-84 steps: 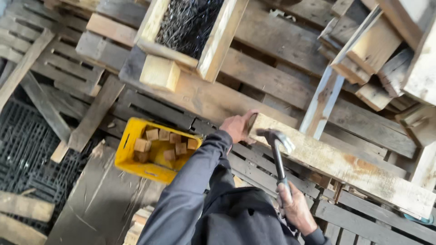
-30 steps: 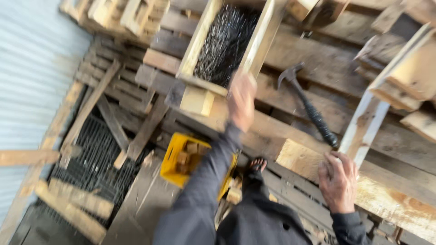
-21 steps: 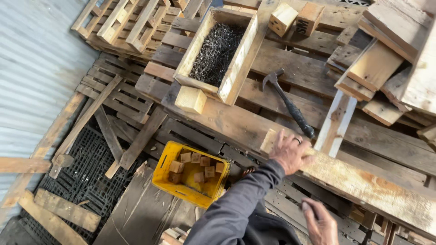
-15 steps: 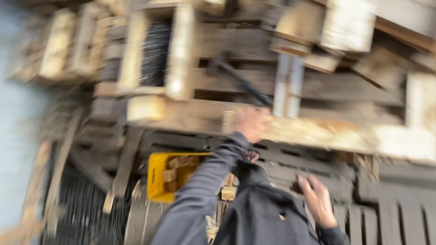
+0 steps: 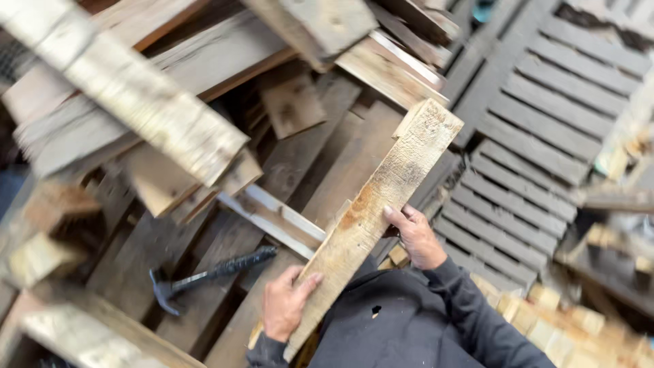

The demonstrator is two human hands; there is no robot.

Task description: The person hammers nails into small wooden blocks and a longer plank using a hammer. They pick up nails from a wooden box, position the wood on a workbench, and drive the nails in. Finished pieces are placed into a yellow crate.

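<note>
A long, pale, weathered wooden plank (image 5: 388,197) runs diagonally from the lower middle up to the right. My left hand (image 5: 285,303) grips its near end from the left side. My right hand (image 5: 417,235) holds its right edge about midway along. A dark claw hammer (image 5: 204,276) with a ribbed black handle lies loose on the boards to the left of my left hand, with neither hand touching it.
Stacked planks and pallet boards (image 5: 157,116) fill the upper left. Dark slatted pallets (image 5: 538,129) lie at the right. Small pale wooden blocks (image 5: 572,327) sit at the lower right. A loose board (image 5: 272,218) lies beside the hammer.
The hammer has left my right hand and now lies on the boards. Both hands have taken hold of the plank, and the view has swung to the right.
</note>
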